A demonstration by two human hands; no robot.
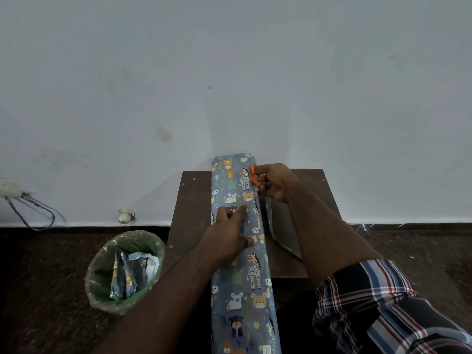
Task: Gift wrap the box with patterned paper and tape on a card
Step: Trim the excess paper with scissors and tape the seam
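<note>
On the bench [189, 200], the left hand [227, 233] presses flat the thin, tearable animal paper [241, 297]; the right hand [272, 182] pinches orange scissors [252, 176].

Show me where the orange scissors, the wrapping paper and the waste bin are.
orange scissors [253, 175], head view, on the orange handle.
wrapping paper [240, 297], head view, on its patterned face.
waste bin [102, 300], head view, on its lined wall.

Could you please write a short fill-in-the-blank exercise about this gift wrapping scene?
1. The left hand presses flat on the patterned ____.
2. The right hand holds a tool with an ____ handle.
3. The bin on the floor holds scraps of ____ paper.

Missing words: paper; orange; patterned
</note>
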